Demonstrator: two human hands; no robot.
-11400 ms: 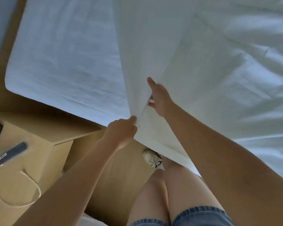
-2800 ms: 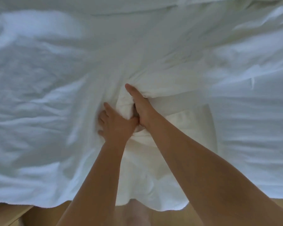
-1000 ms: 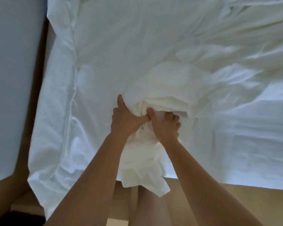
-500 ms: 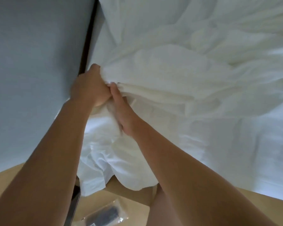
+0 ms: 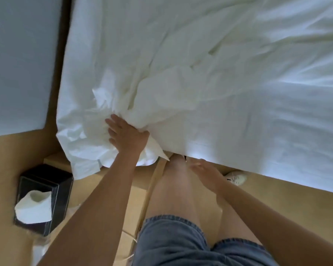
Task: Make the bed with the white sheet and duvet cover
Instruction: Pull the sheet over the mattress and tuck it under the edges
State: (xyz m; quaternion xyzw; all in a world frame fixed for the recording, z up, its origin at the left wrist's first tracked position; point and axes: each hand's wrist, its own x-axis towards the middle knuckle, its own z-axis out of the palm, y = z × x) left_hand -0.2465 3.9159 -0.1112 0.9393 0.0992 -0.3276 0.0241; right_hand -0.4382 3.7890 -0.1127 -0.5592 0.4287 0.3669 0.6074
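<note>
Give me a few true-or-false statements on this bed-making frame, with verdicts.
1. The left hand rests on the bunched white bedding at the bed's corner. True.
2. The right hand grips the bedding too. False: it is clear of the cloth and holds nothing.
3. A white tissue sticks out of a black tissue box. True.
4. The person wears long trousers. False: they wear denim shorts, legs bare.

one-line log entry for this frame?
left hand: pressing bunched duvet cover corner | right hand: free, open, blurred | status: cover wrinkled, not smoothed
</note>
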